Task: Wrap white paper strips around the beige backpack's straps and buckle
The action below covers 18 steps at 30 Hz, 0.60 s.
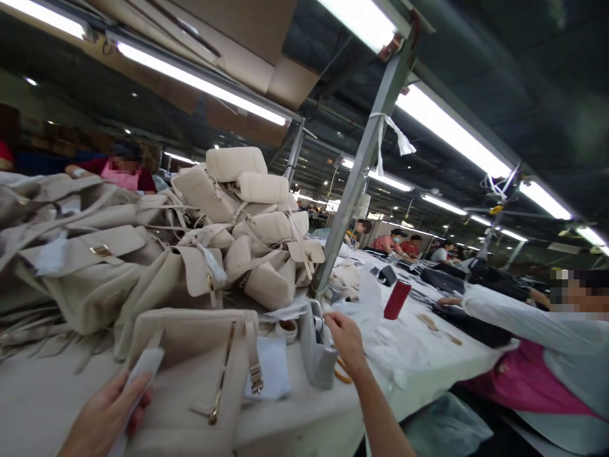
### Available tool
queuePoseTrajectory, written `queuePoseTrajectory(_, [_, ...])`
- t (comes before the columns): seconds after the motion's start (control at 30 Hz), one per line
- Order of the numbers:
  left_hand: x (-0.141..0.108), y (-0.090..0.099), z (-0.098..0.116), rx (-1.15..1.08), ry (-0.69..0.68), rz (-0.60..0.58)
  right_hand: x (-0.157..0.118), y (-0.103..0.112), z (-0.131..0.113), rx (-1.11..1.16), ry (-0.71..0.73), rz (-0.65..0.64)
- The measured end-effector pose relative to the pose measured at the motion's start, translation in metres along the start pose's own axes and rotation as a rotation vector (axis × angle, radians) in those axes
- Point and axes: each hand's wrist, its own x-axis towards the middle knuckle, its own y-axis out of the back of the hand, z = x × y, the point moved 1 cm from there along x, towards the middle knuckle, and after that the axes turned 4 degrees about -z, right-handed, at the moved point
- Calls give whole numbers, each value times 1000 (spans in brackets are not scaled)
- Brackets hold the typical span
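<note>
Beige bag (190, 374) of smooth, leather-like material lies on the pale-covered worktable (297, 431), directly in front of the person, its broad panel turned up and its top edge softly rounded. Down its panel runs a slanting gold metal zipper (223, 374), the teeth shiny against the matte surface; beside it a flat strap ends in a metal buckle (256, 379).

At the bag's left edge, the left hand (114, 406) is closed around a white strip (148, 363), thin and slightly creased, gripped between thumb and fingers. The right hand (346, 339) reaches to the top of a grey tape dispenser (314, 362) with a bulky, angular body; its fingertips bend in at the tape end — whether they pinch any tape, I cannot tell.

Between bag and dispenser lie a flat, pale paper sheet (273, 368) and a round tape roll (287, 330). An orange curved handle (342, 377) shows just beside the dispenser's base.

Behind, a tall heap of similar beige bags (266, 279) rises — some plump and boxy, others slumped into folds, with straps dangling loosely. Farther right stands a straight-sided red object (396, 299), past a grey metal post (354, 171). At the far right, a co-worker's white sleeve (509, 314) stretches toward dark material (476, 327).
</note>
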Motion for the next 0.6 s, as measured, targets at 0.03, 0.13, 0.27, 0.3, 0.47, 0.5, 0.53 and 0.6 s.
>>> queuePoseTrajectory(0.03, [2, 1, -2, -4, 21, -1, 8, 12, 13, -35, -48, -11])
queuePoseTrajectory(0.13, [7, 3, -6, 2, 63, -1, 17, 18, 37, -52, -179, -107])
queuePoseTrajectory(0.27, [10, 5, -9, -12, 72, 3, 19, 0, 43, -20, -360, -239])
queuePoseTrajectory(0.3, [10, 6, -9, -13, 65, -6, 20, -4, 42, -15, -404, -267])
queuePoseTrajectory(0.47, [10, 5, -11, -30, 62, -25, 22, -6, 38, -26, -542, -333])
queuePoseTrajectory(0.5, [11, 5, -11, -38, 64, -24, 22, -3, 37, -33, -558, -341])
queuePoseTrajectory(0.53, [11, 5, -11, -45, 61, -22, 22, -1, 35, -39, -574, -350])
queuePoseTrajectory(0.6, [8, 3, -9, -50, 49, -21, 22, 4, 32, -51, -593, -365])
